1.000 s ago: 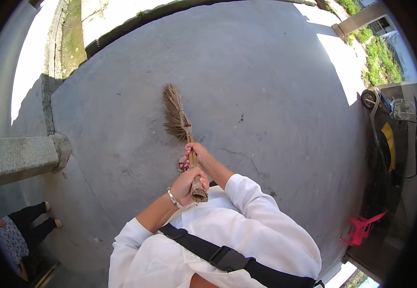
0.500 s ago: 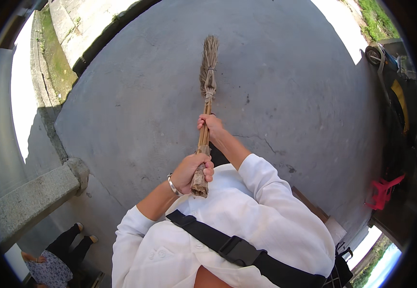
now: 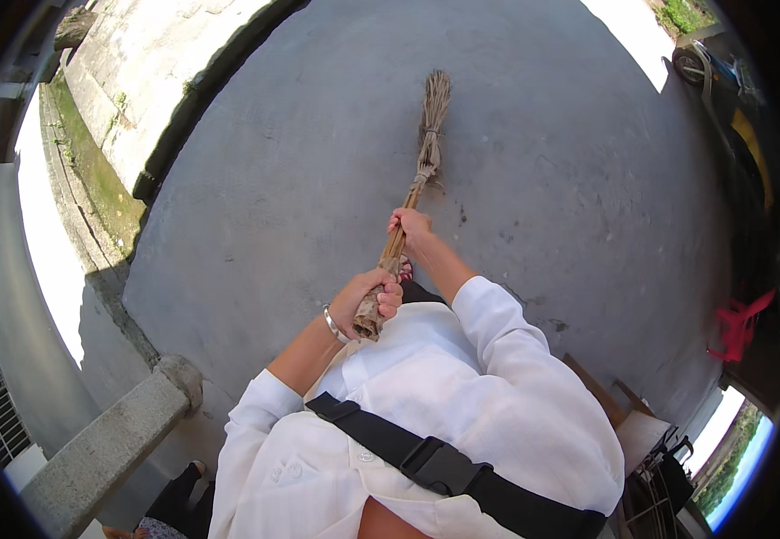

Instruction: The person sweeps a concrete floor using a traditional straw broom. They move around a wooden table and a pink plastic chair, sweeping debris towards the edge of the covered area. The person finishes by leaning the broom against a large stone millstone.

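A straw broom (image 3: 428, 154) reaches away from me over the grey concrete floor (image 3: 300, 162), its bristle head far and leaning to the right. My left hand (image 3: 365, 303) is wrapped round the thick near end of the handle; a silver bracelet circles that wrist. Farther up the handle, below the bound straw, my right hand (image 3: 412, 229) is closed round it. The bristles appear at floor level, though whether they touch it I cannot tell. Part of a red and white shoe shows beneath the handle.
At lower left stands a stone bench or rail (image 3: 107, 458), with a person's dark-trousered legs (image 3: 179, 499) beside it. A pale raised slab (image 3: 165, 81) borders the floor at upper left. To the right are a red plastic stool (image 3: 739, 325) and a parked vehicle (image 3: 749, 153).
The broom head has swung to the right, and the handle now tilts. Both hands still grip it. My view has shifted, so the stone rail and stool sit farther right.
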Demonstrator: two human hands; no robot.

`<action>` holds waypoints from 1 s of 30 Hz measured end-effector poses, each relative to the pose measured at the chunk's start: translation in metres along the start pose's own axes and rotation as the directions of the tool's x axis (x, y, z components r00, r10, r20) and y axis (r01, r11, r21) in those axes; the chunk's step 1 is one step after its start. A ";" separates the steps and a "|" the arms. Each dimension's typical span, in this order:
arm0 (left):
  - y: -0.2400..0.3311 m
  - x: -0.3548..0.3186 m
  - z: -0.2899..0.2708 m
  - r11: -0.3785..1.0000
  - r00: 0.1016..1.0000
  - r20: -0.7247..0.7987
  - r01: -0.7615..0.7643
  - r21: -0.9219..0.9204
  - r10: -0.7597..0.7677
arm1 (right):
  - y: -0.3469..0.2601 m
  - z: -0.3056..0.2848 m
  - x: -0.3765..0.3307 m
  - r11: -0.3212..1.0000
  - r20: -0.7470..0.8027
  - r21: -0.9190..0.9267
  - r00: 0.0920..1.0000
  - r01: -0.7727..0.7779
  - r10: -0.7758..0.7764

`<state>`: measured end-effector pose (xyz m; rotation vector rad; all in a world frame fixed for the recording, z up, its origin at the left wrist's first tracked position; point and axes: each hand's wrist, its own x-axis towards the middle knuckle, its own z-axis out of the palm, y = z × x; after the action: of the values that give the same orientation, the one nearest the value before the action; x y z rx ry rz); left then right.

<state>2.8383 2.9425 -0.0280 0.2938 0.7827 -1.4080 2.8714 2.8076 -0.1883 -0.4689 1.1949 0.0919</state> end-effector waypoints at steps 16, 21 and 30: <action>0.206 -0.014 0.055 0.887 0.965 -0.161 0.253 0.387 -0.205 | -0.022 0.145 0.077 0.940 0.031 0.329 0.993 0.095 -0.111; 0.275 -0.057 0.062 0.724 0.892 -0.240 0.451 0.522 -0.382 | -0.012 0.179 0.052 0.845 -0.016 0.485 0.968 0.226 -0.250; 0.319 -0.010 0.092 0.387 0.655 -0.430 0.733 0.559 -0.621 | 0.020 0.136 0.054 0.419 -0.240 0.847 0.939 0.326 -0.246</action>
<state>3.1703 2.9499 -0.0382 0.7371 0.4367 -2.5259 3.0039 2.8702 -0.2051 0.2795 1.0512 -0.8530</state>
